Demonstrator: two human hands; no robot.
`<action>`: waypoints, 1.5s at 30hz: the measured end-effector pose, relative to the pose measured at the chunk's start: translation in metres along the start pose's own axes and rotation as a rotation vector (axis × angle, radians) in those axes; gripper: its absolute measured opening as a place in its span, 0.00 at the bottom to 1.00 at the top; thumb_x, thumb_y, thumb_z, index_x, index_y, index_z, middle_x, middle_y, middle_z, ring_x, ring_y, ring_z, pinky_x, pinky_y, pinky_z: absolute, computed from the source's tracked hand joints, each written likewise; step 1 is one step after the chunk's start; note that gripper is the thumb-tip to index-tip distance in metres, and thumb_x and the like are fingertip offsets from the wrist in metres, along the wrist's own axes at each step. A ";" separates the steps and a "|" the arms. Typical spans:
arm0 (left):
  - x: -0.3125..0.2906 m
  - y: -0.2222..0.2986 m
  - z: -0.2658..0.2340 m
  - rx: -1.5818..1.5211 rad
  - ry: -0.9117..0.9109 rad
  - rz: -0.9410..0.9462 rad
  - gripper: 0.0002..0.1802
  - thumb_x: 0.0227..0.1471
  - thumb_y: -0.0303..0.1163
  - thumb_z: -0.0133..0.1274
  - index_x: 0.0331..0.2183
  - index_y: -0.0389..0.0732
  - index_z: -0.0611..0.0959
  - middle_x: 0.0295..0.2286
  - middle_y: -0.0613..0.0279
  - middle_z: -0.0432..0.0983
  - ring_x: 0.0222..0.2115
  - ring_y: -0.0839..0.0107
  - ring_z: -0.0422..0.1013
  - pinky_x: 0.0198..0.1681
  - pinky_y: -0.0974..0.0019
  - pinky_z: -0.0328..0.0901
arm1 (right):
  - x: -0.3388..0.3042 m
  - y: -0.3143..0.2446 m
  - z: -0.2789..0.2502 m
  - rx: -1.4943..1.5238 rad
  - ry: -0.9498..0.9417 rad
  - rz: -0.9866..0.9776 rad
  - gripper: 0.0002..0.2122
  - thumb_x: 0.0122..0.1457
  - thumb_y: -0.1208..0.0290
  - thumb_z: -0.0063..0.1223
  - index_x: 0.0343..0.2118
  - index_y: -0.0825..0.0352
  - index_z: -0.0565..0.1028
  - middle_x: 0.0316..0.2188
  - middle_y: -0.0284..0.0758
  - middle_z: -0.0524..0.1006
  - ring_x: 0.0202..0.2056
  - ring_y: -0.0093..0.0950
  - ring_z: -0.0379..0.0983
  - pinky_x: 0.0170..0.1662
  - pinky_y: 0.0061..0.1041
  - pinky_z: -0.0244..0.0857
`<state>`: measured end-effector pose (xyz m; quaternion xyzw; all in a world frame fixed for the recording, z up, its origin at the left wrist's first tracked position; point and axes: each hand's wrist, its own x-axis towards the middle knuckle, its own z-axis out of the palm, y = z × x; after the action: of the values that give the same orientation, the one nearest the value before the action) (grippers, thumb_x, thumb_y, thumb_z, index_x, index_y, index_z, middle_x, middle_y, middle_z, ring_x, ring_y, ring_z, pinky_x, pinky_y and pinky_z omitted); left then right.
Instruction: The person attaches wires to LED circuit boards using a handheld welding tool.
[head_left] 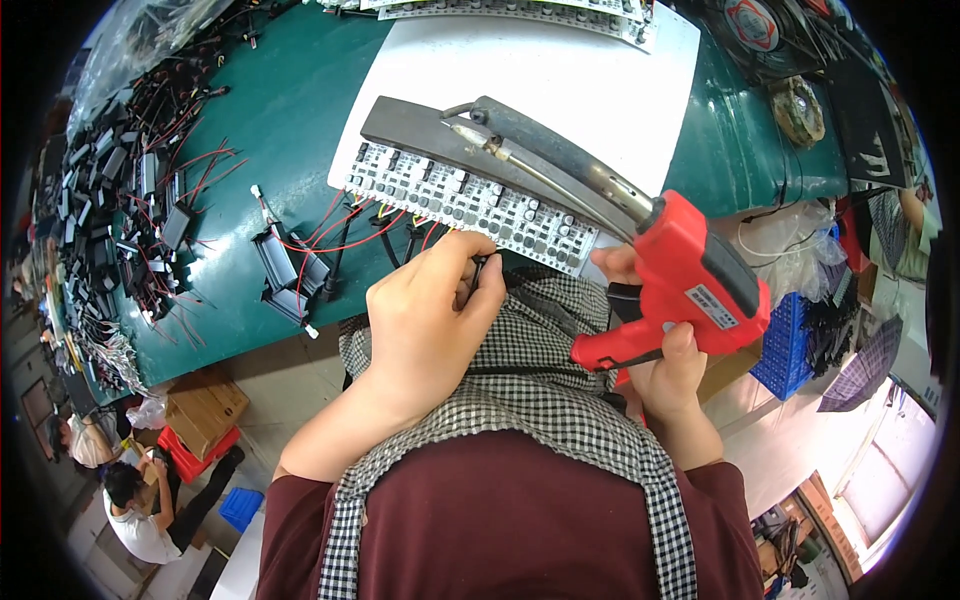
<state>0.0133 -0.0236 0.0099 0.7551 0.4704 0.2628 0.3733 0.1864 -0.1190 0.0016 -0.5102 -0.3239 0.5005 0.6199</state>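
Observation:
My right hand [672,372] is wrapped round the grip of a red soldering gun [690,275]. Its long metal tip and curved feed tube stretch to the upper left, over a dark grey bar [420,130]. Against the bar lies a white circuit board panel [470,205] crowded with small components. At the panel's near edge my left hand [425,310] is closed in a pinch. Something dark shows between its fingers, too hidden to name. Red, yellow and black wires [370,225] run from the panel's near left edge to black plastic housings [288,270] on the table.
A white sheet [640,100] lies under the panel on the green table [300,70]. Black housings with wires [130,190] are heaped at the left. More circuit panels [560,15] lie at the far edge. A fan [750,25] stands far right; a blue crate [783,345] is below. Another person [145,515] sits lower left.

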 end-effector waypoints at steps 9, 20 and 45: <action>0.003 -0.001 0.008 0.138 0.097 0.130 0.09 0.38 0.21 0.58 0.25 0.40 0.75 0.13 0.66 0.66 0.11 0.73 0.63 0.14 0.70 0.57 | -0.013 0.000 -0.001 0.032 0.104 0.026 0.38 0.51 0.39 0.47 0.49 0.74 0.62 0.39 0.44 0.72 0.43 0.36 0.71 0.48 0.35 0.64; 0.004 -0.004 0.012 0.211 0.154 0.189 0.10 0.35 0.21 0.58 0.23 0.41 0.74 0.13 0.67 0.66 0.11 0.72 0.64 0.14 0.70 0.57 | -0.094 0.010 -0.076 -0.350 -0.237 0.018 0.36 0.49 0.50 0.59 0.51 0.79 0.62 0.26 0.37 0.77 0.27 0.28 0.76 0.34 0.20 0.67; 0.006 -0.006 0.013 0.216 0.188 0.271 0.10 0.35 0.17 0.59 0.23 0.40 0.76 0.11 0.71 0.59 0.10 0.81 0.54 0.13 0.75 0.50 | -0.095 0.012 -0.076 -0.473 -0.181 -0.044 0.36 0.45 0.59 0.66 0.51 0.79 0.62 0.23 0.33 0.78 0.26 0.27 0.77 0.31 0.20 0.68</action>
<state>0.0229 -0.0212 -0.0022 0.8193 0.4227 0.3282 0.2057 0.2249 -0.2329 -0.0205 -0.5870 -0.4971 0.4409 0.4626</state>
